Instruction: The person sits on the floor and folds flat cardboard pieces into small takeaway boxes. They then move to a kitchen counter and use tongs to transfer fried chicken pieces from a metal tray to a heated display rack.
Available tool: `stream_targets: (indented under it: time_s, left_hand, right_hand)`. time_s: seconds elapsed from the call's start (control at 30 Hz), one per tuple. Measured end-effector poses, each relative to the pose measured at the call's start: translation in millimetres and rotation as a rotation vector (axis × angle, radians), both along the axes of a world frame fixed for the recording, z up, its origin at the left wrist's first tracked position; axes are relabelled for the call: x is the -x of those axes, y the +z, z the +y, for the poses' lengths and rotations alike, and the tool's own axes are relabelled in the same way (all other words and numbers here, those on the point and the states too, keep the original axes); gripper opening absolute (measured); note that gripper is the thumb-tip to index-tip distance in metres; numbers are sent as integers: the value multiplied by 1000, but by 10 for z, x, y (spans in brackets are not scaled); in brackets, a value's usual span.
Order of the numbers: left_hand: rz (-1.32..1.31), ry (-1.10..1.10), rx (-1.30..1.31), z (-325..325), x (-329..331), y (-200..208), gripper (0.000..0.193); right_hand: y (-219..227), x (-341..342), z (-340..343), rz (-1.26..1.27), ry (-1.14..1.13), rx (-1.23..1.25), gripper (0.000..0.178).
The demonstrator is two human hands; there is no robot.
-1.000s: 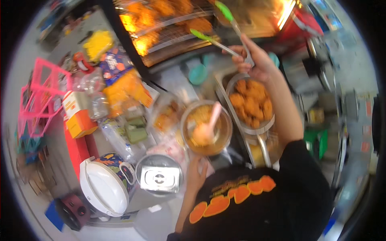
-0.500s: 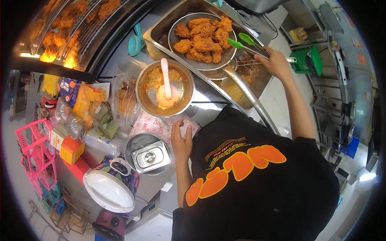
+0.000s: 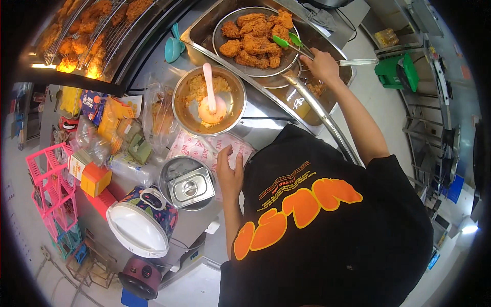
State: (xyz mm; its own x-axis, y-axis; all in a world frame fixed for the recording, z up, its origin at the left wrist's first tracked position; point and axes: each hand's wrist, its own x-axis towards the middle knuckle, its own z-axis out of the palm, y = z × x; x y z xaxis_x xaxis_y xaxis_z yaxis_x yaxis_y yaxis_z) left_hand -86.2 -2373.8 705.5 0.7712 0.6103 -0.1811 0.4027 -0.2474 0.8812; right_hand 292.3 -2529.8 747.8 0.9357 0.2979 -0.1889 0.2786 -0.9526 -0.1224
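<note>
My right hand (image 3: 322,67) is closed round a pair of tongs (image 3: 300,48) with green tips. Those tips rest against pieces of fried chicken (image 3: 255,46) at the right of the pile. The chicken lies in a round wire strainer (image 3: 219,37) set over a long metal basin of oil (image 3: 302,100). My left hand (image 3: 230,168) has its fingers apart and holds nothing. It hovers by the pink-printed wrapping paper (image 3: 189,147). Beyond that hand stands a steel bowl (image 3: 179,113) of rice, with a pink paddle (image 3: 208,89) in it.
A lidded steel container (image 3: 190,189) sits in a round pot left of my left hand. Nearer are a rice cooker (image 3: 137,233) and several plastic packs (image 3: 134,169). At the far left, chicken lies on racks in a lit display case (image 3: 115,61). A green bin (image 3: 396,71) stands at right.
My right hand has moved left with the tongs, and their tips have come from the strainer's right edge onto the chicken. The view has shifted slightly. My left hand stays about where it was.
</note>
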Motion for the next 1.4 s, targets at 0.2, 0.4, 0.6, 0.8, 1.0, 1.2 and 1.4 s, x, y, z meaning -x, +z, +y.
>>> stream_targets:
  time_s: [0.2, 0.4, 0.6, 0.8, 1.0, 1.2, 1.4]
  left_hand:
    - [8, -47, -28, -4, -92, 27, 34]
    - [-18, -31, -98, 13, 21, -103, 34]
    - [-13, 40, -32, 84, 41, -128, 37]
    - [-30, 66, -45, 172, -38, -78, 34]
    - [-16, 141, -13, 298, -27, -63, 36]
    - [-4, 221, 48, 317, 58, -252, 38]
    - [1, 227, 52, 322, 28, -331, 39]
  right_hand:
    - [-31, -18, 151, -42, 24, 85, 50]
    - [-352, -386, -610, -186, 202, -329, 54]
    - [828, 126, -4, 501, -17, -732, 41]
    - [1086, 140, 1751, 719, 250, -916, 34]
    - [910, -455, 3139, 1551, 176, -1290, 36]
    - [592, -754, 3353, 1757, 396, -1281, 41]
    - [681, -604, 3445, 1143, 331, -1217, 30]
